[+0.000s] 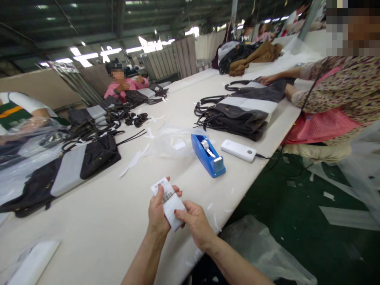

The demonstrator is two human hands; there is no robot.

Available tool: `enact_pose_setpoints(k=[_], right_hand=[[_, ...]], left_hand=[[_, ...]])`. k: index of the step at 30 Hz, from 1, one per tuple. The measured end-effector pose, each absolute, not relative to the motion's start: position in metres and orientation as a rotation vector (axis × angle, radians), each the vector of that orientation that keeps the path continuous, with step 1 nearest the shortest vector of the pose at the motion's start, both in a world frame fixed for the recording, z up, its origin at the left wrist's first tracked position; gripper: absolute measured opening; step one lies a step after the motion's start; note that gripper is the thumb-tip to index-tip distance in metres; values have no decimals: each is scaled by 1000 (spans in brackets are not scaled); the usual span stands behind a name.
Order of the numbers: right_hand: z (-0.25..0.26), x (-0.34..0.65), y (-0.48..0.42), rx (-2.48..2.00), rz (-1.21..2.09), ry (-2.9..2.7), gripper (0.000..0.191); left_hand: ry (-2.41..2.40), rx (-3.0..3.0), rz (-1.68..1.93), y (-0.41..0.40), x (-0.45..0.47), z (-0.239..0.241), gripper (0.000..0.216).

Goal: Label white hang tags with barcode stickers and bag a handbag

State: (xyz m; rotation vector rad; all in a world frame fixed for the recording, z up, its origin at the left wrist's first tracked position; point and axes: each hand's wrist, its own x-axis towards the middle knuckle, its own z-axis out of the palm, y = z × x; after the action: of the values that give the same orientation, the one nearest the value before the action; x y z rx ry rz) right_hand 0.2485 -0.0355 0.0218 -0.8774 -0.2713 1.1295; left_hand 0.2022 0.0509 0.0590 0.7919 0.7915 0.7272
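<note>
Left hand (158,215) and right hand (194,221) are both pinched shut on the little white barcode label (170,202) just above the desk (118,237) edge, so a sloppy fingertip grip could easily drop it onto the floor (297,221).

A long cream-white work surface (97,237) runs from the lower left toward the upper right of the frame. A dark green floor (297,198), littered with white scraps, fills the lower right. Overhead, a dark metal roof (89,19) carries bright tube lights (89,57) at upper left. A beige wall panel (38,89) stands at left, with grey ribbed panels (184,55) at upper centre.
</note>
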Motion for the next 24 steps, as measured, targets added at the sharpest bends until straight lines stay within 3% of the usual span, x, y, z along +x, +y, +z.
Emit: enact_pose_setpoints(k=[14,24], right_hand=[[24,267,-49,-780,1137,-66,37],[20,261,-47,-999,1154,-155,35]], left_hand=[[614,1006,770,18,220,55,60],[633,931,663,18,210,59,61]])
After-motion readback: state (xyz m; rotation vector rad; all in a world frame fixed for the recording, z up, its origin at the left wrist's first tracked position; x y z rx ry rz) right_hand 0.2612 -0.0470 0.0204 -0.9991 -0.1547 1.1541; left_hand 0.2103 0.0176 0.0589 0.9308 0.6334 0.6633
